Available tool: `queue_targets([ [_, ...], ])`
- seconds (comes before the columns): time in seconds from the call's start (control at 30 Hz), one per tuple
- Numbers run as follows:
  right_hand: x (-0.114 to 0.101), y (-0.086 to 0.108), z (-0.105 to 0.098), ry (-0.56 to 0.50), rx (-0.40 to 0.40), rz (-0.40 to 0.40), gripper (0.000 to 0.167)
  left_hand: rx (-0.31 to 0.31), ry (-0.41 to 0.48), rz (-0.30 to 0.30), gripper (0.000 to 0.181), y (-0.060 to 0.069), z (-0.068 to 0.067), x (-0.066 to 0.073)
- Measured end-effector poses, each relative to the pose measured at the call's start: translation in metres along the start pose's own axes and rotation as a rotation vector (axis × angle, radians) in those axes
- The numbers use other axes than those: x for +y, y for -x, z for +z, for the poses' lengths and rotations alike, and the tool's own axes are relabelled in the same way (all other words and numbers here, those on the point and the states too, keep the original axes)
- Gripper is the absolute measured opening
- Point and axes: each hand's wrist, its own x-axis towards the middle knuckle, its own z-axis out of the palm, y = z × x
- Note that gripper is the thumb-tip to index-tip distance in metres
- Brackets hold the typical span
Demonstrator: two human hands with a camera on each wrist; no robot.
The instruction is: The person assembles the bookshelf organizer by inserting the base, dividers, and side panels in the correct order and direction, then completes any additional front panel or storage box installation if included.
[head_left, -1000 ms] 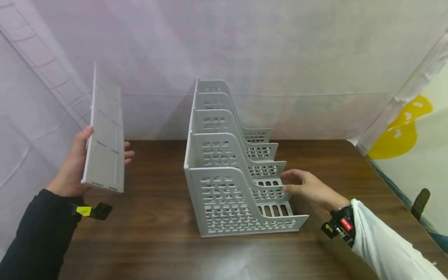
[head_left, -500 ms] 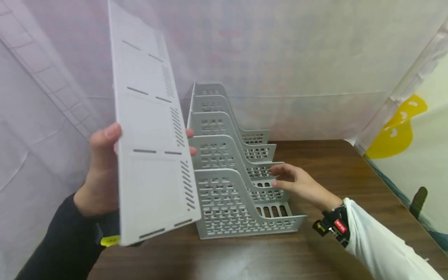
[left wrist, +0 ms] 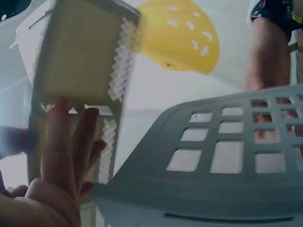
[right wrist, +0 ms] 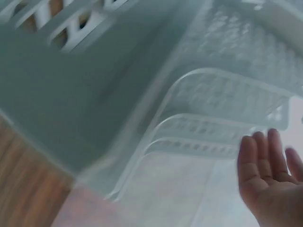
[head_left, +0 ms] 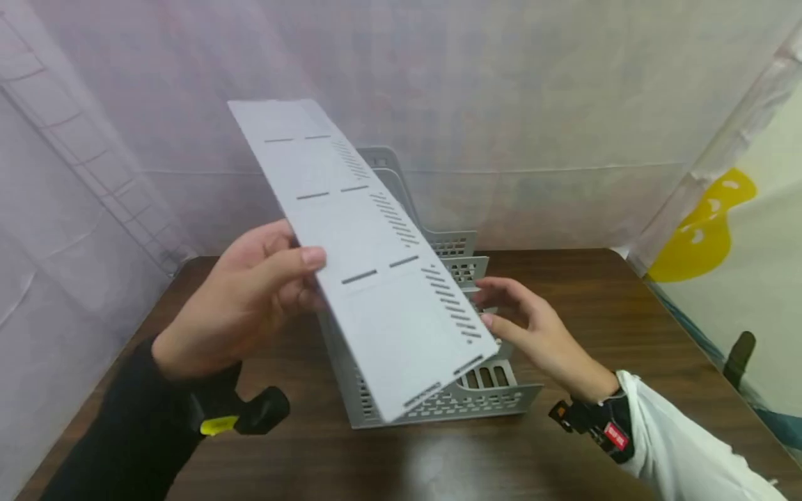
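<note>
A flat light-grey plastic panel with slots and diagonal vents is held up, tilted, by my left hand. The thumb lies on its near face and the fingers are behind, seen spread against it in the left wrist view. Behind the panel stands a grey file rack with several perforated, curved dividers; the panel hides much of its left part. My right hand is at the rack's low front ends. In the right wrist view its fingers are loosely extended beside the dividers; contact is unclear.
The rack stands on a brown wooden table. Pale cloth hangs behind and at the left. A yellow shape is on the cloth at the right. Straps with small devices sit on both wrists.
My left hand has brought the panel from the far left rightward in front of the rack and tilted it, turning its broad face into view. The right hand has shifted slightly left.
</note>
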Motion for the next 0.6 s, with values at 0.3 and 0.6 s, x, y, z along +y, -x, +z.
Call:
queue_targets([
  [0.3, -0.035, 0.007, 0.010, -0.335, -0.074, -0.277, 0.045, 0.032, -0.370, -0.087, 0.043, -0.010, 0.024, 0.004],
  [0.6, -0.063, 0.007, 0.024, -0.234, -0.059, -0.408, 0.080, -0.139, -0.688, -0.063, 0.045, -0.041, 0.077, -0.020],
])
